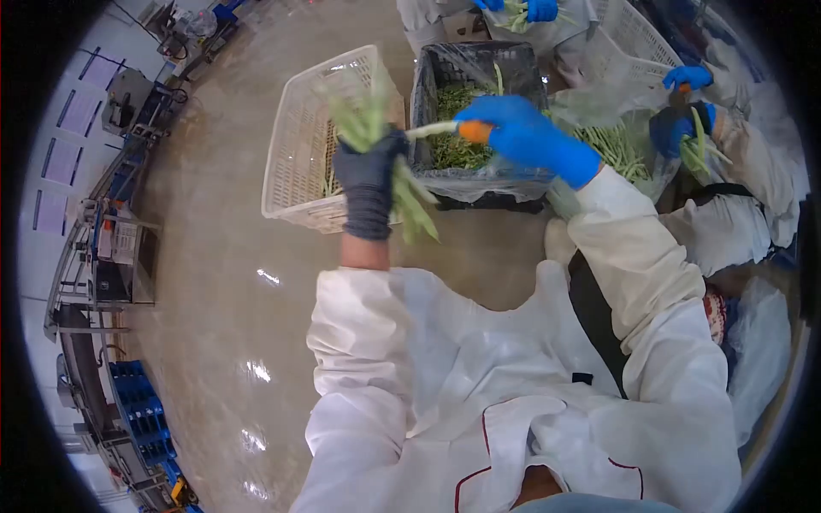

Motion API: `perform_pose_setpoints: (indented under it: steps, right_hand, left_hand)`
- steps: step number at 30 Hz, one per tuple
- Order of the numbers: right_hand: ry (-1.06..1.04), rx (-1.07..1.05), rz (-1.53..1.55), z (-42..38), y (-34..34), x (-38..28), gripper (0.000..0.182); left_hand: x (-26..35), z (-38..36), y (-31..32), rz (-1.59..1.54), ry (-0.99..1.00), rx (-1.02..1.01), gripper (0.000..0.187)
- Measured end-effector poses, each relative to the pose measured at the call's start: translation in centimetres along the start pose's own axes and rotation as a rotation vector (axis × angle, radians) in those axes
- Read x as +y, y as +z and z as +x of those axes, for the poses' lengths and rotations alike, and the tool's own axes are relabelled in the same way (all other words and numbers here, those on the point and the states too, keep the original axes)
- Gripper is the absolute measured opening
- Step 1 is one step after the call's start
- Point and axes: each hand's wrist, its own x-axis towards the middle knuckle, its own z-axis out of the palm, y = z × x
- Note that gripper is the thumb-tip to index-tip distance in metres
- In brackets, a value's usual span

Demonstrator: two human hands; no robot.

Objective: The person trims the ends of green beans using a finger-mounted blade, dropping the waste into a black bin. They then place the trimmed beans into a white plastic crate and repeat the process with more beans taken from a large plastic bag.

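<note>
My left hand (368, 184), in a dark glove, is closed round a bunch of long green beans (412, 208). The pods stick out above and below the fist, and their upper ends are smeared by motion. In its blue glove, my right hand (522, 132) grips an orange-handled knife (475, 131). A pale narrow strip (432, 130) runs from the handle to the bunch; whether it is the blade or a bean I cannot tell. Under my right hand stands a black crate (419, 85), lined with clear plastic and holding green trimmings (462, 150).
A white slatted crate (286, 128) stands on the wet floor behind my left hand. At right, beans (611, 145) lie in clear plastic near a co-worker's gloved hands (671, 132). Another co-worker's blue gloves (540, 10) hold beans at the top. Blue racks (141, 410) line the left.
</note>
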Motion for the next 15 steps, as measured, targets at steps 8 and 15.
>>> perform_pose_setpoints:
  steps: [8,15]
  right_hand:
    - [-0.166,0.019,-0.29,-0.6,-0.4,0.0,0.018]
    - [-0.08,0.091,-0.081,-0.1,0.3,-0.3,0.025]
  left_hand:
    - [-0.2,-2.3,0.6,0.225,0.203,-0.176,0.049]
    - [0.8,-2.4,2.3,0.118,0.088,-0.169,0.037]
